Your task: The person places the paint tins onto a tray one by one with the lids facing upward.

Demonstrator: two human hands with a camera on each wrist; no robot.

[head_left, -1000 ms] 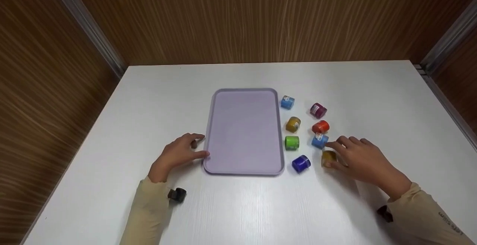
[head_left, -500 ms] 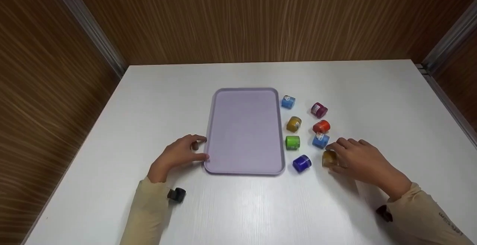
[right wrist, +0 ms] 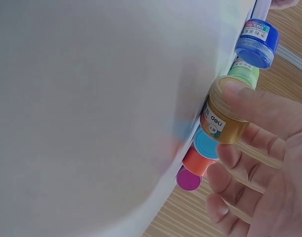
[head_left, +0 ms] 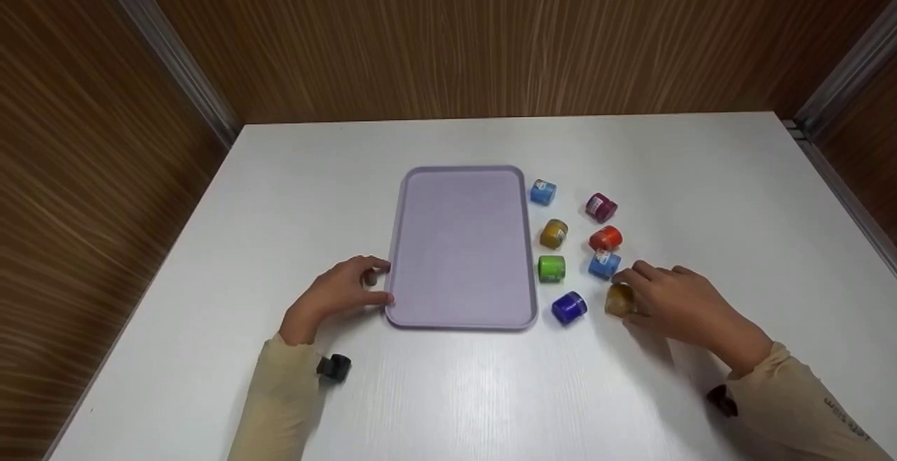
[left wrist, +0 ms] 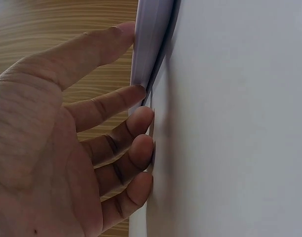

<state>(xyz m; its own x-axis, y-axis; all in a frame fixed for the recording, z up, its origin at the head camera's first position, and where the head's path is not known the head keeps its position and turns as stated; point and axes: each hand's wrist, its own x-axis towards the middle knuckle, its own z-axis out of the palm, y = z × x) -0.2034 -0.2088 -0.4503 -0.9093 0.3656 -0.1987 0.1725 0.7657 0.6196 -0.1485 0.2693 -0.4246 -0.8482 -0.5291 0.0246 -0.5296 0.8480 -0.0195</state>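
A light purple tray (head_left: 462, 251) lies on the table. My left hand (head_left: 338, 286) is at its left edge, with the thumb and index fingertip touching the rim and the other fingers loosely bent, as the left wrist view shows. To the right of the tray, my right hand (head_left: 676, 303) pinches an ochre paint jar (head_left: 619, 300) between thumb and index finger. In the right wrist view the thumb presses on the lid of this jar (right wrist: 224, 118), and its label faces the camera. Just behind it lies a light blue paint jar (head_left: 604, 265).
Other paint jars lie between tray and right hand: purple-blue (head_left: 569, 307), green (head_left: 551, 268), yellow-ochre (head_left: 553, 234), blue (head_left: 543, 192), red (head_left: 605, 238) and magenta (head_left: 600, 207). A wood-grain panel (head_left: 448, 40) stands behind the white table (head_left: 448, 391).
My right index finger has come off the light blue jar's side and onto the ochre jar, opposite the thumb. The left hand has slid down very slightly along the tray's edge.
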